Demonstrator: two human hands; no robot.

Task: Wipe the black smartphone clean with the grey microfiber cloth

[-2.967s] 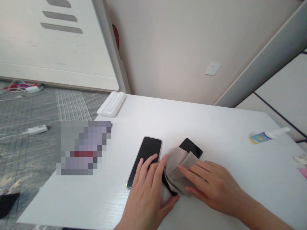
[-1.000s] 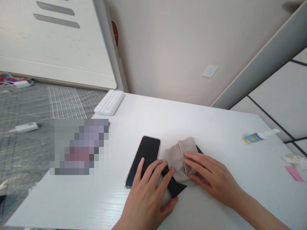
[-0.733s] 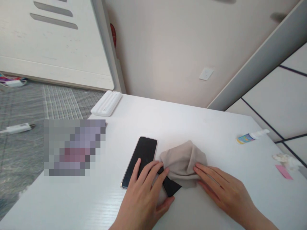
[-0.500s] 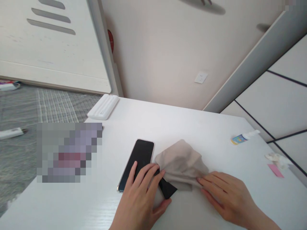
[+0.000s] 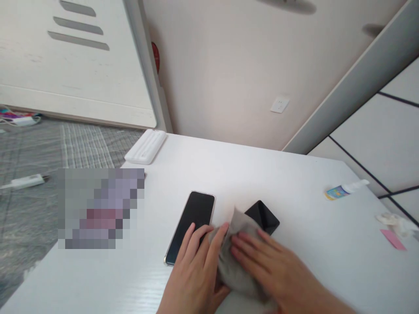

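Two black phones lie on the white table (image 5: 288, 174). The left phone (image 5: 193, 218) lies screen up. The right phone (image 5: 263, 216) shows only its far corner; a beige cloth (image 5: 234, 257) covers the remainder. My right hand (image 5: 271, 270) lies flat on the cloth, fingers stretched out, pressing it onto that phone. My left hand (image 5: 194, 272) rests at the cloth's left edge, fingers extended, fingertips touching the left phone's near end and the cloth.
A white ribbed case (image 5: 145, 146) sits at the table's far left corner. A small spray bottle (image 5: 343, 190), crumpled tissue (image 5: 396, 222) and a pink slip (image 5: 393, 240) lie at the right edge. A blurred patch (image 5: 100, 207) covers the left side. Cables lie on the grey floor.
My right hand slid the cloth from the phone's far end toward me, so its far corner now shows and its near corner is hidden. My left hand stayed in place.
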